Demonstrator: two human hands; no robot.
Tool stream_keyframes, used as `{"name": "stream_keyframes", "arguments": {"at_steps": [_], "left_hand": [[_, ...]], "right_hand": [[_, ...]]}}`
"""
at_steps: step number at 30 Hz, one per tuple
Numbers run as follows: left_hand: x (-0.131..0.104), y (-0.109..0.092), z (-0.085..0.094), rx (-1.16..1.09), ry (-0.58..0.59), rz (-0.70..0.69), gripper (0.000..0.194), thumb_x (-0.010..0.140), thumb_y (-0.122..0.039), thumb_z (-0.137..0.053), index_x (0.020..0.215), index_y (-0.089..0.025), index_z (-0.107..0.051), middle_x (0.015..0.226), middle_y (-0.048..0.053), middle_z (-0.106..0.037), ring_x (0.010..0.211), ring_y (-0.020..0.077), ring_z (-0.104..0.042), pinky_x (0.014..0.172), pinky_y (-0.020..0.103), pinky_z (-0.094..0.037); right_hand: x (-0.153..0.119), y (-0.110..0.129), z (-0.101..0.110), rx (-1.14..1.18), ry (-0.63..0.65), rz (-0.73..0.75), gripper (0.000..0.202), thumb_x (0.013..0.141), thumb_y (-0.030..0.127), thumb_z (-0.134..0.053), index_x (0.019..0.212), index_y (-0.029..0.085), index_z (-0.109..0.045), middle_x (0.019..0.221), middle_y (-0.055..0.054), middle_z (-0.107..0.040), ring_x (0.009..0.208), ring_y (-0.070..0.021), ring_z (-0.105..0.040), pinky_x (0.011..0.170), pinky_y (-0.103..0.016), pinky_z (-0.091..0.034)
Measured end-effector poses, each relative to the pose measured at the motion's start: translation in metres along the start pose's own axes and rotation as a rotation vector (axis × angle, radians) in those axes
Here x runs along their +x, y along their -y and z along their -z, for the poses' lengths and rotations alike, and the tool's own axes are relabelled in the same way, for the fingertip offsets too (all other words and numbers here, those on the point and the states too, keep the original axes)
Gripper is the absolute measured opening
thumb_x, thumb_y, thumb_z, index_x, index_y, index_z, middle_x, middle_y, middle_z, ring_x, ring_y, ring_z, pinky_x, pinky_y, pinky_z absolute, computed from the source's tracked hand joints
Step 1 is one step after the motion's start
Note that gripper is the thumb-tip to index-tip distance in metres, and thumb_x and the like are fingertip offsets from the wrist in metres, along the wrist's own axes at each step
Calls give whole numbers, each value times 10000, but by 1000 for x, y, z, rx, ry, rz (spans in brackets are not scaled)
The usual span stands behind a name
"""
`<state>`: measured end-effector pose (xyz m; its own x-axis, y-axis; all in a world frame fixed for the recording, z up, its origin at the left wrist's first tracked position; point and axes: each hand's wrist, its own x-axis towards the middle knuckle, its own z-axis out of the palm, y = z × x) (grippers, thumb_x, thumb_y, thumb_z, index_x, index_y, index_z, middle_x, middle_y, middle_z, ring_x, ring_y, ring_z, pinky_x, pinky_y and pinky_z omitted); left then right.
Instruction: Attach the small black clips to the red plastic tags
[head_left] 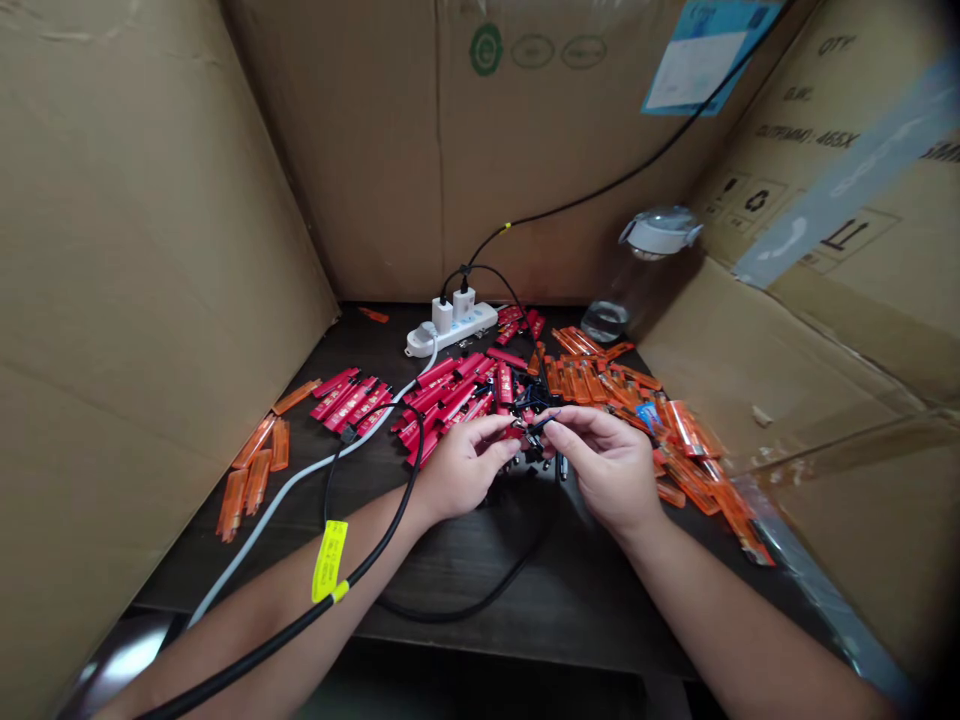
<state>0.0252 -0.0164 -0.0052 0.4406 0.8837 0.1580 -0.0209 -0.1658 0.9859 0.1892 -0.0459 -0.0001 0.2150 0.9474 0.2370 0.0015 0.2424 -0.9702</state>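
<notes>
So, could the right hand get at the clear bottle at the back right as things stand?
Probably yes: mostly low orange pieces lie between the bottle and the right hand, though its fingers seem busy with a small dark part.

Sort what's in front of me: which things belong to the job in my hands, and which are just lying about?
Apparently the job:
small dark parts, held by left hand and right hand
red pieces, heaped close by
orange pieces, likely too

Apparently just lying about:
clear bottle
white power strip
pale cable
thick black cable
</notes>
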Motion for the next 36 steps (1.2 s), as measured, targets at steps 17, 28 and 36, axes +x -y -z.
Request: {"name": "stream_keyframes", "arguments": {"at_steps": [17,28,36], "left_hand": [[-4,6,0,45,66,44,314,850,-318,-578,1129,-217,-681,937,48,-702,686,143,-619,601,251,-529],[-4,4,-1,37,45,-58,211,855,-248,-583,1048,-190,-646,1003,60,-691,945,176,-646,805,266,-515],[-6,8,-1,98,43,-160,161,873,-209,-557,1029,-192,-592,1027,49,-672,950,157,-644,832,260,-504]], "right_hand": [[-2,0,0,-150,134,235,33,809,222,-671,828,197,-680,903,-60,-690,856,-182,-645,745,-314,-548],[-4,6,3,-287,244,329,48,859,187,-593,841,186,-637,865,-53,-569,786,-162,-558,668,-293,-468],[-3,3,3,-316,230,418,75,839,129,-608,860,178,-661,854,-56,-580,755,-155,-571,624,-284,-460]]}}
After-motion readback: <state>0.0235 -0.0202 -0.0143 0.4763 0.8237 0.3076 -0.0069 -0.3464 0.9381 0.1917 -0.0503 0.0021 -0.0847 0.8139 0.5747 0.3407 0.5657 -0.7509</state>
